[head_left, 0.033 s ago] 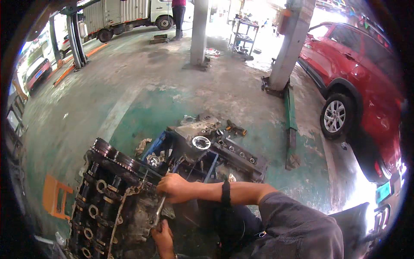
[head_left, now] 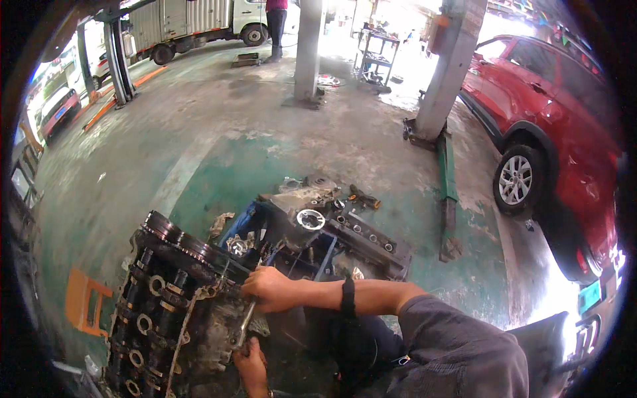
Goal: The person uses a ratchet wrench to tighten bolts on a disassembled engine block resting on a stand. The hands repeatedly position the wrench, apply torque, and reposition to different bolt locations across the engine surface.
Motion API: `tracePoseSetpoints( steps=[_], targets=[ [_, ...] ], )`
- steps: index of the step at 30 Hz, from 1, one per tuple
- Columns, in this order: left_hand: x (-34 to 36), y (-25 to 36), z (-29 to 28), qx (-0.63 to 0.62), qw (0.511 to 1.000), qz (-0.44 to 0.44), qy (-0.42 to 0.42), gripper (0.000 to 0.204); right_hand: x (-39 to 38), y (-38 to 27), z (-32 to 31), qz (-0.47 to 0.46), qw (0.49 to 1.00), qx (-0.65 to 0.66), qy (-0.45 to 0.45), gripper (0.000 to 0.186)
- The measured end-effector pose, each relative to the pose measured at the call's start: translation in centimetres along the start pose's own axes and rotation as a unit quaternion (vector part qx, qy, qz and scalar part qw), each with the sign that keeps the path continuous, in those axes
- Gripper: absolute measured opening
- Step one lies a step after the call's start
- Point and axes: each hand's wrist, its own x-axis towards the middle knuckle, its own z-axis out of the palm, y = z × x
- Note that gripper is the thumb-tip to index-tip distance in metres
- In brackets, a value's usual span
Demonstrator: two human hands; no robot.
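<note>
I see my right hand (head_left: 265,288) closed around a metal wrench (head_left: 244,323), my left hand (head_left: 251,361) gripping its lower end, both at the engine block (head_left: 172,312), lower left of frame. The block looks largely stripped; this fastener seems unfinished.

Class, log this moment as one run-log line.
right hand: gripping metal tool | left hand: at tool's lower end | work: engine on floor | nearby: red car
</note>
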Motion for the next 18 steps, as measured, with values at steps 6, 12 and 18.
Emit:
tracePoseSetpoints(
  steps=[6, 12, 18],
  targets=[
    [0.2, 0.5, -0.6, 0.047, 0.999, -0.021, -0.004, 0.043, 0.3, 0.0, 1.0, 0.011, 1.0, 0.018, -0.009, 0.029],
    [-0.1, 0.7, -0.6, 0.101, 0.994, -0.04, 0.0, 0.039, 0.2, -0.5, 1.4, 0.031, 0.998, 0.04, -0.035, 0.024],
    [0.0, 0.9, -0.2, 0.028, 0.998, -0.059, -0.005, 0.037, 0.6, -0.8, 1.2, 0.043, 0.996, 0.044, -0.066, 0.026]
  ],
)
